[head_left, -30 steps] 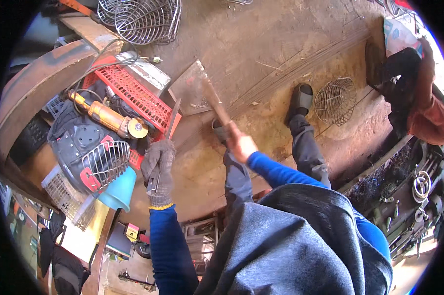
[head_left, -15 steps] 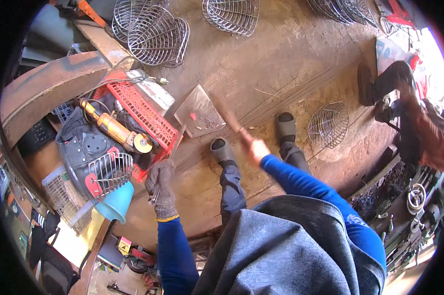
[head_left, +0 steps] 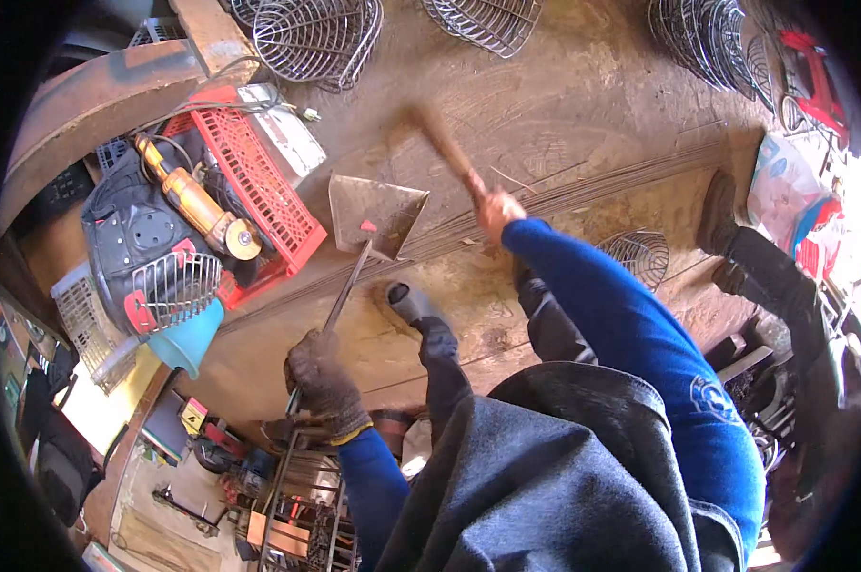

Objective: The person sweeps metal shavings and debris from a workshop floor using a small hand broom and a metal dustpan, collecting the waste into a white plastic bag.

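Observation:
My left hand (head_left: 325, 377), in a dark knitted glove, is closed around a long thin metal rod (head_left: 344, 297). The rod's far end meets the near edge of a square metal plate (head_left: 404, 205) on the floor. A small red piece (head_left: 368, 226) lies on the plate by the rod's tip. Bare and closed, my right hand (head_left: 497, 212) grips a wooden handle (head_left: 452, 157), held up to the right of the plate. The handle's far end is smeared by motion, so I cannot tell what tool it belongs to.
A red plastic crate (head_left: 259, 181), an orange angle grinder (head_left: 197, 205) and a blue bucket (head_left: 190, 338) sit at left. Curved wire baskets (head_left: 316, 38) lie farther off. Another wire basket (head_left: 640, 255) is beside my right arm. Another person's leg (head_left: 769, 267) shows at right.
The whole view has shifted. My left hand and the rod have swung, and the rod's tip now appears at the plate's near edge. My right hand still holds the blurred handle raised.

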`<action>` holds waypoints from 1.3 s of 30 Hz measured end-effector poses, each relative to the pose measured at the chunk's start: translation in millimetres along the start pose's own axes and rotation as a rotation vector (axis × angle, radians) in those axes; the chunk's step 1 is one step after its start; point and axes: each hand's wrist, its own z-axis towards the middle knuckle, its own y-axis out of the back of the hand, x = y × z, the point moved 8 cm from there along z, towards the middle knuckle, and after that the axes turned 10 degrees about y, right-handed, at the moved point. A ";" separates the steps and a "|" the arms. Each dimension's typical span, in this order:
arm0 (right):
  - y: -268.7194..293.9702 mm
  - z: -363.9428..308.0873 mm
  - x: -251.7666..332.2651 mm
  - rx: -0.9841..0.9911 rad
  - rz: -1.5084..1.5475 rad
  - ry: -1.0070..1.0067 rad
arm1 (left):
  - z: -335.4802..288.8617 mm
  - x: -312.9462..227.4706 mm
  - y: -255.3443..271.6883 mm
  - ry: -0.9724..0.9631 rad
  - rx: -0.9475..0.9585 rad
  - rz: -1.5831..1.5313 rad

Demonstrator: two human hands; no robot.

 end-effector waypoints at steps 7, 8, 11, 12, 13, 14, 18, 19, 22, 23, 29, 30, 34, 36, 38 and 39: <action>68.5 26.2 -17.4 -0.154 0.127 0.062 | 20.8 29.1 -9.5 -0.080 0.154 -0.103; 91.2 46.7 -16.7 -0.196 0.134 0.006 | 24.0 38.4 -4.9 -0.067 0.149 -0.197; 95.9 73.0 -21.6 -0.337 0.084 -0.097 | 30.5 38.8 -10.6 -0.068 0.188 -0.332; 49.2 68.8 -38.0 -0.241 0.015 -0.185 | 32.7 30.6 -13.1 -0.076 0.214 -0.357; 2.3 54.8 -30.2 -0.182 -0.064 -0.082 | 33.4 30.6 -12.9 -0.066 0.229 -0.376; -36.2 35.5 -29.4 -0.141 -0.146 0.009 | 35.6 23.8 -17.6 -0.062 0.252 -0.408; -67.8 -48.2 64.5 0.290 -0.019 0.292 | 29.0 38.0 -7.1 0.027 0.206 -0.536; -47.9 -44.4 64.7 0.272 -0.036 0.327 | 30.0 34.2 -0.6 -0.028 0.197 -0.467; 21.6 7.8 2.9 -0.124 -0.202 0.406 | 29.9 28.5 -10.9 -0.101 0.239 -0.478; 51.9 36.4 -12.1 -0.294 -0.222 0.366 | 29.9 39.8 -15.8 -0.046 0.258 -0.604; -4.5 83.3 1.8 -0.145 -0.075 -0.015 | 32.0 54.4 -29.3 0.132 0.255 -0.812; -43.5 62.5 28.0 -0.076 -0.120 0.112 | 31.8 55.5 -27.9 0.127 0.252 -0.794; -88.8 -16.9 85.1 0.268 -0.126 0.303 | 31.3 68.6 -9.3 0.064 0.169 -0.719; -63.7 -24.0 99.6 0.349 -0.079 0.367 | 27.1 84.0 7.0 0.002 0.105 -0.659; -6.3 -2.7 97.2 0.253 0.031 0.240 | 24.9 127.1 3.3 -0.029 0.088 -0.640; 29.2 4.2 78.8 0.070 0.044 0.228 | 31.4 132.0 -15.6 -0.076 0.125 -0.664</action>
